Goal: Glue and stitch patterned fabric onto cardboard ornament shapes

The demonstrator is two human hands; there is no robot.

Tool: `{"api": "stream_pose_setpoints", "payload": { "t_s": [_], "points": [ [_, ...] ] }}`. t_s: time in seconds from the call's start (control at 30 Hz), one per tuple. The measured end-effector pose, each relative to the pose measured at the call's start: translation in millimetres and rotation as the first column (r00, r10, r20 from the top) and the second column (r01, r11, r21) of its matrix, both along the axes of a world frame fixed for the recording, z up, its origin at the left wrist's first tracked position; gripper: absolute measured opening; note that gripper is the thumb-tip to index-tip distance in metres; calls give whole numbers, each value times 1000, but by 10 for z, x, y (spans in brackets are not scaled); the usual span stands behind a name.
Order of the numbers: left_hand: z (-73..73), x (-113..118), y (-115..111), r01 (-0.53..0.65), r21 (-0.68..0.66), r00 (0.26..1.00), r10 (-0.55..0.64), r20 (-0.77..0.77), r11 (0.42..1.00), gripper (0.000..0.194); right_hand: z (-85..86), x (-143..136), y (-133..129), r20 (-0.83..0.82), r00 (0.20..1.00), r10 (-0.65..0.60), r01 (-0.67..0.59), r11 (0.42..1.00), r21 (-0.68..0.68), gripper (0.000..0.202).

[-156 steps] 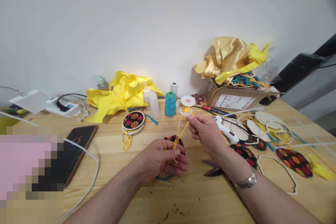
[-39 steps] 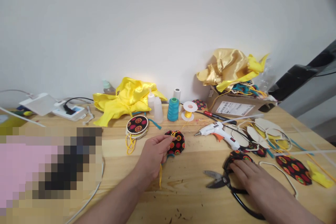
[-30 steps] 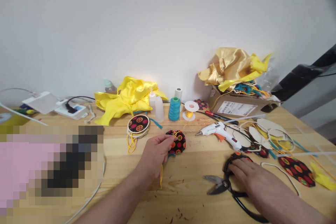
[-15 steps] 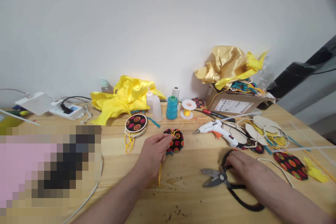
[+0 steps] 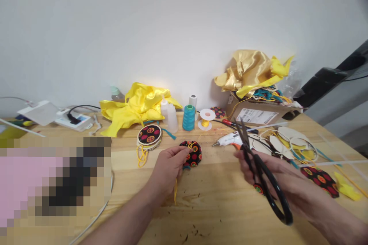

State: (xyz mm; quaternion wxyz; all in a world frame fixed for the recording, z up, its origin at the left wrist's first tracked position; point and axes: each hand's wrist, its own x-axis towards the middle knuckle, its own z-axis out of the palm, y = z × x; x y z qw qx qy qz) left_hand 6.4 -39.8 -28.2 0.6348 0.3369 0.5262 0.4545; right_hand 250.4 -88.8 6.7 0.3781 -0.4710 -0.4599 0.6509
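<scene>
Between thumb and fingers my left hand (image 5: pixel 170 166) pinches a small dark patterned fabric piece (image 5: pixel 196 156) with orange and red circles. A yellow cord loop lies on its face, and a yellow tail hangs below my hand. My right hand (image 5: pixel 276 172) is closed around black-handled scissors (image 5: pixel 271 187), raised off the table with the blades pointing up and slightly apart. Behind the scissors lies a white hot glue gun (image 5: pixel 228 139), partly hidden. A yellow thread runs from the fabric piece toward a white spool (image 5: pixel 206 119).
A teal thread cone (image 5: pixel 188 118), plastic bottles (image 5: pixel 171 119) and yellow satin (image 5: pixel 140 103) stand along the wall. Left of centre sits a round fabric-covered piece (image 5: pixel 149 135). A cardboard box (image 5: pixel 255 116) piled with cloth is at the back right, with fabric ovals (image 5: pixel 320 180) in front.
My right hand has lifted the scissors off the table and turned them so the blades point up. My left hand stays in place with the fabric piece.
</scene>
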Motion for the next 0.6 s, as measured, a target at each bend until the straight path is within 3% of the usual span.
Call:
{"api": "stream_pose_setpoints", "payload": {
  "t_s": [0.13, 0.3, 0.37, 0.6],
  "points": [
    [5, -8, 8, -13, 15, 1000, 13, -2, 1000, 25, 7, -418, 119, -225, 961, 161, -194, 971, -137, 47],
    [82, 0, 26, -35, 15, 999, 35, 11, 999, 24, -120, -689, 316, -399, 868, 297, -433, 846, -312, 56],
    [87, 0, 41, -55, 19, 998, 55, 17, 998, 23, -214, -687, 355, -418, 840, 346, -482, 830, -282, 59],
    [28, -13, 72, -93, 32, 996, 93, 10, 995, 23, -419, -615, 371, -330, 841, 428, -472, 879, -65, 58]
  ]
}}
